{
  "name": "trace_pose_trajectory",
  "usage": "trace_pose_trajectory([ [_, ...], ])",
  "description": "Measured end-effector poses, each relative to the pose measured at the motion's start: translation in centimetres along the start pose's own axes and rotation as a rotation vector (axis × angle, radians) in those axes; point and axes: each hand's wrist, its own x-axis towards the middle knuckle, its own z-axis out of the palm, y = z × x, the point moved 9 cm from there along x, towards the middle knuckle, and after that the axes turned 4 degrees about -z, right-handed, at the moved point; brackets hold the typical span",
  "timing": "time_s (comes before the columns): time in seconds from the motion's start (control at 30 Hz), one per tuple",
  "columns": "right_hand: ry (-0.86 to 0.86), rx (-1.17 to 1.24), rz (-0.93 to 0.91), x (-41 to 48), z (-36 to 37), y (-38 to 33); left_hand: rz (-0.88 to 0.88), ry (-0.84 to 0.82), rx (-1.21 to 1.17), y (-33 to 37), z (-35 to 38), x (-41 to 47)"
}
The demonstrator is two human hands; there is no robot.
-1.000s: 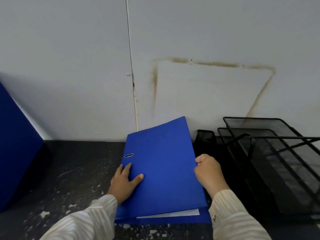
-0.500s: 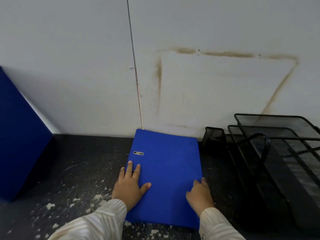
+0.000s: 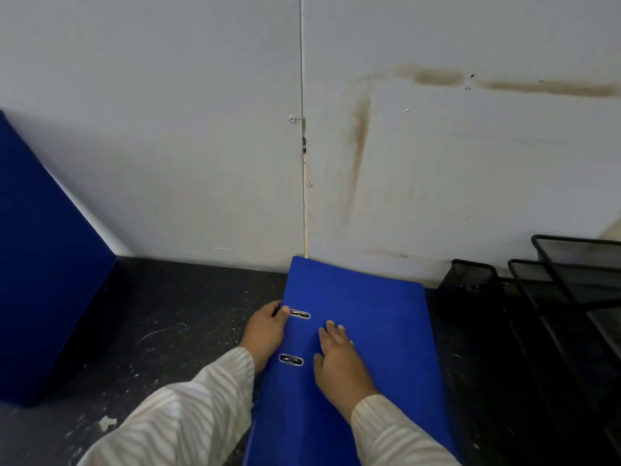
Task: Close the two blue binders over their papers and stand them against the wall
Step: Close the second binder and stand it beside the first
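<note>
A closed blue binder (image 3: 376,331) lies flat on the dark speckled counter (image 3: 174,331), its far edge touching the white wall (image 3: 168,129). Two metal slots show near its spine edge. My left hand (image 3: 265,334) grips the binder's left spine edge, thumb on top beside the upper slot. My right hand (image 3: 339,364) rests flat on the cover, fingers together, just right of the slots. A second blue binder (image 3: 43,274) stands at the far left, leaning toward the wall. No papers are visible.
Black wire-mesh desk trays (image 3: 568,297) and a small mesh holder (image 3: 470,280) stand at the right against the wall, close to the binder's right edge. White paint flecks mark the counter between the two binders.
The binder's cover came down from half raised to fully shut. My left hand slid to the spine edge and my right hand moved from the right edge onto the cover.
</note>
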Motion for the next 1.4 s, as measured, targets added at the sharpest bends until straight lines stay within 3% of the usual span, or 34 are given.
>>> trace_pose_trajectory([
  [0.37,0.020,0.020,-0.029,4.4,-0.8,-2.1,-0.038,0.025,0.051,-0.2,0.4,4.6],
  [0.63,-0.080,-0.033,-0.006,4.0,-0.5,-2.3,0.104,0.162,0.366,1.2,0.8,4.2],
  [0.73,-0.142,-0.096,0.040,2.7,0.1,-1.5,0.135,0.140,0.350,1.2,0.7,3.9],
  [0.93,-0.179,-0.140,0.055,1.6,0.5,-1.0,0.233,-0.054,0.084,0.0,1.2,2.2],
  [1.03,-0.179,-0.154,0.056,1.8,0.6,-1.0,0.232,-0.078,0.146,-0.5,1.6,2.1],
  [1.3,-0.185,-0.163,0.057,2.0,0.7,-0.9,0.247,0.122,0.470,0.8,1.6,1.3],
  [1.4,-0.197,-0.166,0.056,1.8,0.7,-1.0,0.241,0.047,0.361,0.7,1.5,0.8],
])
